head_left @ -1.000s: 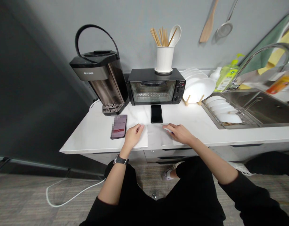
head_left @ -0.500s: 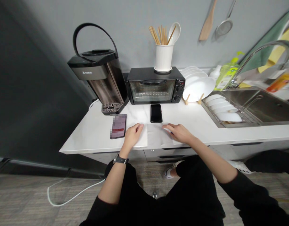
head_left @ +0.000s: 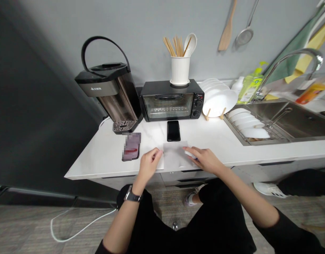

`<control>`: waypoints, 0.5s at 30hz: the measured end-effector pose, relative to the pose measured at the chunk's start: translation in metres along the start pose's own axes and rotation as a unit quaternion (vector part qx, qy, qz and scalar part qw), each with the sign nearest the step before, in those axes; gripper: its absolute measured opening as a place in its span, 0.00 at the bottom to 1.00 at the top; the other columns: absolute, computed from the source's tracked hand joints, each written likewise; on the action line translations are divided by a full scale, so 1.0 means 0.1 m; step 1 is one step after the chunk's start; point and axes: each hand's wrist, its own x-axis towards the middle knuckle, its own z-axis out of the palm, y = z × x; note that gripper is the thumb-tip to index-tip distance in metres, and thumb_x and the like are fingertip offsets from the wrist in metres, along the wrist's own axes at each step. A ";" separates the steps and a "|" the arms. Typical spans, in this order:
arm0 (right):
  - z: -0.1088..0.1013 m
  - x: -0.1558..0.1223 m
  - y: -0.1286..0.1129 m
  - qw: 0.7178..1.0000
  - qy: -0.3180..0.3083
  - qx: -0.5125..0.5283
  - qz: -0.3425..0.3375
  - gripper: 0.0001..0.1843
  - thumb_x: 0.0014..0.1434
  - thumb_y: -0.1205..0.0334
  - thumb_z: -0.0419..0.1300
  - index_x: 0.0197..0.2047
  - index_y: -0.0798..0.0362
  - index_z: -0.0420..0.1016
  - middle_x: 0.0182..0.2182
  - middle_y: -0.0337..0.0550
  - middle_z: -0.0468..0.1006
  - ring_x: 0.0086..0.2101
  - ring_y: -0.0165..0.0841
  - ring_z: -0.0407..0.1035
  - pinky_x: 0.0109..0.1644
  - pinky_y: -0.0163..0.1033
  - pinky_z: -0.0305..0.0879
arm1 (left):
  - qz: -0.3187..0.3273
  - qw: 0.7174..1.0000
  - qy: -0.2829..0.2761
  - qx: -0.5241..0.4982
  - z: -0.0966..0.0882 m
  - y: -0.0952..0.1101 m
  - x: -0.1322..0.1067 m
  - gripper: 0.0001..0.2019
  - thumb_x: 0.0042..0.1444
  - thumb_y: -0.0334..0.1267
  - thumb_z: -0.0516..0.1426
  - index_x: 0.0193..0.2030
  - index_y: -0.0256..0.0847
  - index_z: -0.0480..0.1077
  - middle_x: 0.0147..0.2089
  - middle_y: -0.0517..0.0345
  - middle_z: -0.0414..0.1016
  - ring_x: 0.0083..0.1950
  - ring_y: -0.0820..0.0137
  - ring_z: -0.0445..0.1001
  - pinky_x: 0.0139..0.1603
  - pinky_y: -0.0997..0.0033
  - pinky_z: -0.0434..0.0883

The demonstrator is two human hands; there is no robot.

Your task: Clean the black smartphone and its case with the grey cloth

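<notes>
Open space above pale sheet (head_left: 173, 155), black phone (head_left: 173, 131) (flat) beyond, oven (head_left: 169, 103) behind

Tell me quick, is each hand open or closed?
Left hand: curled closed; can't tell if it holds anything.
Right hand: closed on a small white thing.

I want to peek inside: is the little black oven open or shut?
Shut. The little oven's glass door stands upright across its front, with the handle along the top.

A pale sheet (head_left: 173, 157) is flanked by the curled left hand (head_left: 148, 163) at nine o'clock and the right hand (head_left: 206, 160) at three, by which a small white object (head_left: 190, 154) is gripped. At twelve, a black phone (head_left: 173, 131) is backed by an oven (head_left: 169, 90).
</notes>
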 end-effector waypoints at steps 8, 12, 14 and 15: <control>-0.06 -0.59 -0.50 0.990 0.013 0.087 -0.112 0.26 0.79 0.53 0.48 0.76 0.44 0.57 0.41 0.42 0.82 0.34 0.33 0.79 0.32 0.37 0.64 | 0.175 0.963 -0.206 0.026 0.25 0.61 -0.48 0.28 0.68 0.64 0.54 0.31 0.43 0.77 0.27 0.57 0.77 0.30 0.67 0.73 0.33 0.66 0.57; 0.03 -0.68 -0.55 0.984 0.012 0.130 -0.117 0.23 0.79 0.51 0.45 0.71 0.46 0.63 0.41 0.43 0.82 0.31 0.33 0.77 0.32 0.37 0.66 | 0.174 0.953 -0.246 0.040 0.35 0.69 -0.44 0.30 0.68 0.64 0.53 0.26 0.43 0.75 0.26 0.57 0.76 0.30 0.66 0.75 0.32 0.65 0.56; 0.07 -0.70 -0.61 0.982 0.010 0.156 -0.103 0.23 0.79 0.50 0.45 0.70 0.47 0.65 0.40 0.44 0.83 0.32 0.34 0.77 0.33 0.38 0.68 | 0.150 0.958 -0.243 0.037 0.38 0.71 -0.43 0.34 0.67 0.67 0.53 0.20 0.42 0.69 0.22 0.58 0.71 0.25 0.68 0.69 0.30 0.64 0.52; 0.08 -0.70 -0.65 0.980 0.011 0.177 -0.090 0.23 0.79 0.49 0.46 0.70 0.46 0.65 0.40 0.44 0.83 0.34 0.34 0.78 0.34 0.38 0.69 | 0.142 0.961 -0.237 0.030 0.40 0.73 -0.42 0.36 0.66 0.70 0.51 0.18 0.42 0.65 0.20 0.58 0.68 0.23 0.69 0.64 0.29 0.63 0.50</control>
